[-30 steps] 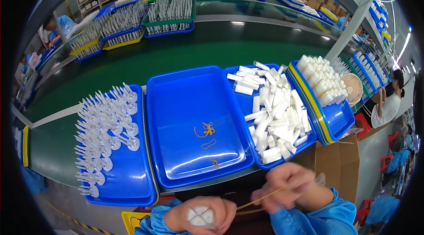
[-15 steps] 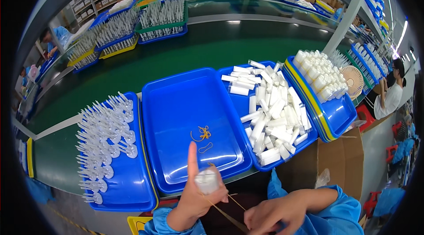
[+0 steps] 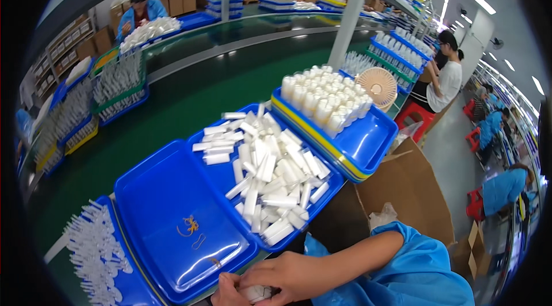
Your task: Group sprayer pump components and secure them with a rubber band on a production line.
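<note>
At the lower edge, my left hand [image 3: 226, 291] is closed around a bundle of white packets [image 3: 255, 293], mostly covered by fingers. My right hand [image 3: 290, 276] lies over the same bundle, fingers curled against its side. Whether a rubber band is around it cannot be made out. Just beyond my hands is a blue tray [image 3: 167, 191] with a few loose rubber bands [image 3: 191, 224] in it. To its right, another blue tray holds a heap of white wrapped packets [image 3: 276, 171].
Clear plastic stemmed parts [image 3: 98, 254] fill a tray at the left. Stacked trays [image 3: 368, 145] on the right carry bundled white packets [image 3: 325, 99] beside a round fan [image 3: 376, 87]. An open cardboard box [image 3: 411, 191] stands near my right arm. Beyond runs a green conveyor [image 3: 184, 99].
The view has swung right, so the trays appear farther left. My right hand, earlier pulling a rubber band away from the bundle, is now against the bundle beside my left hand.
</note>
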Tool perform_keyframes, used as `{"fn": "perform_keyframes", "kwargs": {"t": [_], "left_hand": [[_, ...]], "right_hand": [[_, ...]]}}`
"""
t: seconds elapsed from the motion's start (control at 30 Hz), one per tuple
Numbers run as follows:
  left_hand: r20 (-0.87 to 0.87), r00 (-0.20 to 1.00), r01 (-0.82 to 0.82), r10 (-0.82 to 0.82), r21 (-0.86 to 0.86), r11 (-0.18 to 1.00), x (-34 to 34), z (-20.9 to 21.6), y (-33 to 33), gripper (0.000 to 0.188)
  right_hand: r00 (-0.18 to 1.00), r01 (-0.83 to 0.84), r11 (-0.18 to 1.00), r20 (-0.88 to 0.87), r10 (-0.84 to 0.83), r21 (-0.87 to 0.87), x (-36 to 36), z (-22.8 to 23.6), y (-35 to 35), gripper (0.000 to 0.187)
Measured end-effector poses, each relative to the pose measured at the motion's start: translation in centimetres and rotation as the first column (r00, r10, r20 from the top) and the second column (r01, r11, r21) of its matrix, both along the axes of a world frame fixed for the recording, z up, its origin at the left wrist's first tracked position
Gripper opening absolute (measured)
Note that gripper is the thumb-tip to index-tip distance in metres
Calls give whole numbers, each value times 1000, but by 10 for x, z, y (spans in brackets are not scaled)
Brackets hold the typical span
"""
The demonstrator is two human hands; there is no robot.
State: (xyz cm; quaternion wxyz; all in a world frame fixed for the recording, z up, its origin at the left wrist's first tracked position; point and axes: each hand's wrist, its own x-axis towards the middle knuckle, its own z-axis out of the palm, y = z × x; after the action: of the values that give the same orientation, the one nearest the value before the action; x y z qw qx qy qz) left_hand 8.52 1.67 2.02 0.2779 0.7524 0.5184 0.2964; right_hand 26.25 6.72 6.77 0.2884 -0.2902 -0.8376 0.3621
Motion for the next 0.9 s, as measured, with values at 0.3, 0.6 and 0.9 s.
{"fn": "perform_keyframes", "kwargs": {"t": [0.3, 0.6, 0.9], "left_hand": [[-166, 980, -23, 115, 472, 881, -55, 68, 4, 66], [-623, 722, -218, 300, 205, 954, -193, 50, 25, 31], [-787, 499, 88, 363, 462, 882, -244, 12, 68, 55]], "right_hand": [[787, 572, 744, 22, -616, 344, 109, 67, 26, 34], [379, 830, 403, 141, -915, 385, 204, 39, 85, 45], [261, 740, 279, 121, -958, 613, 195, 20, 92, 62]]}}
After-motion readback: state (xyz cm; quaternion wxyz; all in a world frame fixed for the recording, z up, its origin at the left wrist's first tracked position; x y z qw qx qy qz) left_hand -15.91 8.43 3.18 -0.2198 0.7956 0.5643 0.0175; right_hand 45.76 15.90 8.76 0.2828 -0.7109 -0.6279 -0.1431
